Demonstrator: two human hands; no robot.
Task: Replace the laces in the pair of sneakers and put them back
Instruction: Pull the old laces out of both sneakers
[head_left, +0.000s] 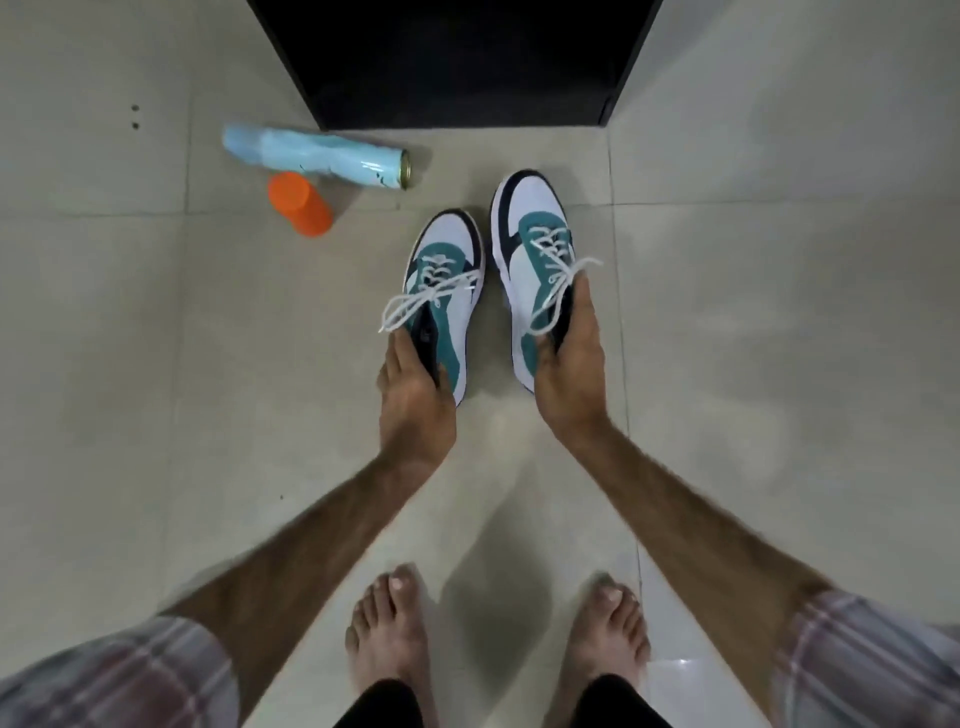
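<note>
Two white, teal and dark navy sneakers with white laces point away from me over the tiled floor. My left hand (415, 400) grips the left sneaker (448, 270) at its heel opening, fingers tucked inside the collar. My right hand (571, 364) grips the right sneaker (530, 234) the same way at its heel. Loose white lace ends (415, 304) trail off the left shoe to the left. The right shoe sits a little farther forward than the left one. Whether the soles touch the floor I cannot tell.
A light blue spray can (317, 156) lies on its side at the upper left, with an orange cap (300, 203) beside it. A dark open cabinet (457, 62) stands straight ahead. My bare feet (389, 634) stand on the tiles below.
</note>
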